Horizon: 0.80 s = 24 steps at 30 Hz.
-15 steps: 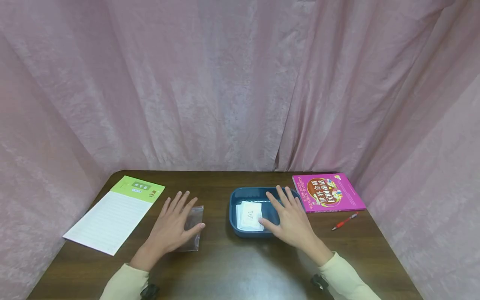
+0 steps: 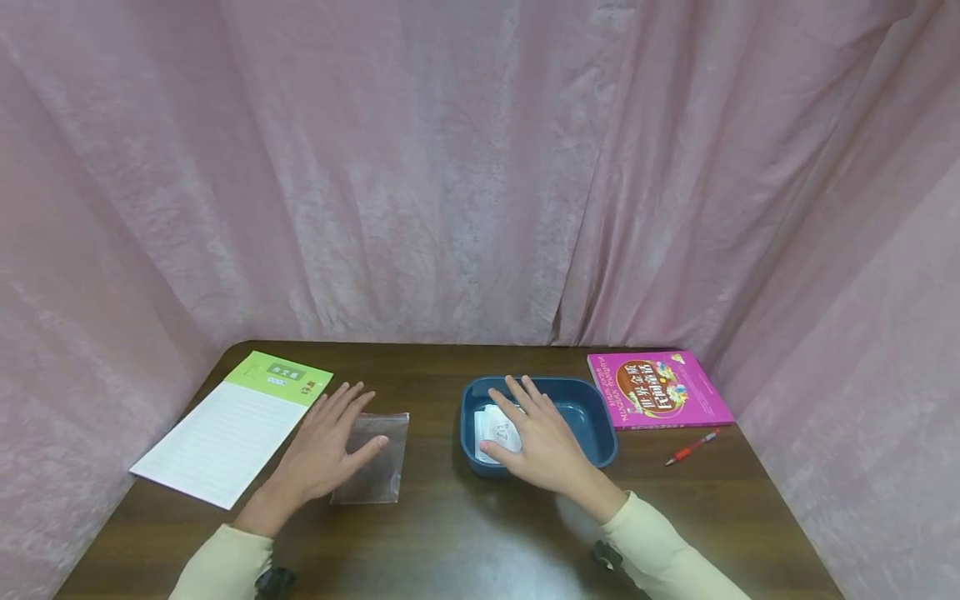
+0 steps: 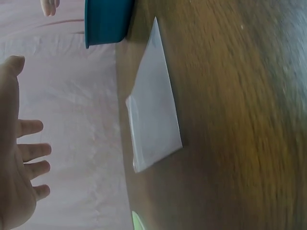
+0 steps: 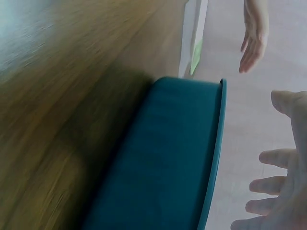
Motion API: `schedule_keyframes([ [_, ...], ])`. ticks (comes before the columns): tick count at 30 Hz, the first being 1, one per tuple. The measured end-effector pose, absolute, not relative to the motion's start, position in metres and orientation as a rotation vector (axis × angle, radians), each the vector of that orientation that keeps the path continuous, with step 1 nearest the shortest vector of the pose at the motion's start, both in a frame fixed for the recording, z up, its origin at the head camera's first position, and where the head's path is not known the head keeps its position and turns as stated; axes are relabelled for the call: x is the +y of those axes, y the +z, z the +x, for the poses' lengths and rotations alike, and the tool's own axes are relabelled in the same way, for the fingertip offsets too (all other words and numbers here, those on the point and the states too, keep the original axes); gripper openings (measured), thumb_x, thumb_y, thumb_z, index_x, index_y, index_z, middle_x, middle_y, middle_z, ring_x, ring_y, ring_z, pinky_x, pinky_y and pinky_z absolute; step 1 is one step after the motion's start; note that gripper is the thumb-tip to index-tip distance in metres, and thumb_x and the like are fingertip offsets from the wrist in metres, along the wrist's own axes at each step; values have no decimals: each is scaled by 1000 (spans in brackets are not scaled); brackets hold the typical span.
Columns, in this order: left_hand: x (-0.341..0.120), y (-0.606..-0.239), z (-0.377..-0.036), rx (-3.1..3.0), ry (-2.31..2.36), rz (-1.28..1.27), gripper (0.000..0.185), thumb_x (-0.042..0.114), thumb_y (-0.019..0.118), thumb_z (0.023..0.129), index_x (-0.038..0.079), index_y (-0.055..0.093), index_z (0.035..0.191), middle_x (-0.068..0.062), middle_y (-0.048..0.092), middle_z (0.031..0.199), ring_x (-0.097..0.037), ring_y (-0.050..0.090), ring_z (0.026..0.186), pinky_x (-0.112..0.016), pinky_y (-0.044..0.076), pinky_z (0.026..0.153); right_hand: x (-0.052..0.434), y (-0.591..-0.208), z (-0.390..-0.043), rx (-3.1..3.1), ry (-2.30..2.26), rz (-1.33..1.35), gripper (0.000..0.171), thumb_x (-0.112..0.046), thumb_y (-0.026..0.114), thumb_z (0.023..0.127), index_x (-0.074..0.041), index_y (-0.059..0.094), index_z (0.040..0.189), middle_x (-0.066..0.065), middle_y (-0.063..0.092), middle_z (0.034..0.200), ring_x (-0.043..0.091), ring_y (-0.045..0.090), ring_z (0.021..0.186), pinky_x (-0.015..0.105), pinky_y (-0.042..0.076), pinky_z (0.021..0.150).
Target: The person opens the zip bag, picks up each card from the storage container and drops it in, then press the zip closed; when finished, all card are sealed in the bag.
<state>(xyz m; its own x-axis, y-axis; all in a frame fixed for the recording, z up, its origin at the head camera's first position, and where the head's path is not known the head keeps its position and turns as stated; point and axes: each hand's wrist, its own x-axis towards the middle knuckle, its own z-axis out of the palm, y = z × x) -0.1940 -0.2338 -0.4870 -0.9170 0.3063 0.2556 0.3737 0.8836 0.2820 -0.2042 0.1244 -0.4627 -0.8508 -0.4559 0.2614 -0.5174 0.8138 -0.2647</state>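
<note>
My left hand [image 2: 318, 454] is held above the table with fingers spread, nothing in its grasp. Beside and partly beneath it in the head view lies a flat clear plastic bag [image 2: 382, 467], which the left wrist view also shows on the wood [image 3: 156, 115]. My right hand [image 2: 543, 437], fingers straight and spread, hovers over a blue plastic tub [image 2: 600, 421]. Inside the tub, at its left end, sits a stack of white paper cards [image 2: 498, 427] with faint markings, partly hidden by the fingers. In the right wrist view the hand stays above the tub's rim [image 4: 218, 153].
A lined writing pad [image 2: 217, 442] with a green header lies at the left of the table. At the back right is a pink book [image 2: 671, 390], with a red pen [image 2: 692, 448] in front of it. Pink curtains [image 2: 420, 167] hang behind the table.
Both hands have shifted left. The left one uncovers more of the plastic bag; the right one now covers part of the cards and shows more of the tub's right end.
</note>
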Motion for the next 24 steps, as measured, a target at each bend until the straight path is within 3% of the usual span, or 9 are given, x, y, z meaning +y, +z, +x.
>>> schedule_keyframes([
  [5,-243,-489,-198,-2845,-597,-513,78,56,62,97,6,42,153,-19,37,161,-41,26,151,-62,20,119,108,-462,-206,-2796,597,840,79,-67,58,94,-20,44,156,11,32,165,33,22,155,59,29,118],
  [14,-263,-501,-206,-2888,-727,-484,79,62,54,99,10,38,156,-16,35,162,-41,32,149,-65,27,114,78,-462,-210,-2794,733,906,76,-63,58,95,-21,43,156,4,31,166,27,27,154,58,41,110],
  [24,-268,-506,-204,-2927,-917,-363,74,57,53,101,6,41,154,-21,41,157,-46,38,143,-67,33,110,44,-469,-214,-2814,927,920,70,-59,57,98,-18,48,153,5,41,161,27,36,150,55,39,113],
])
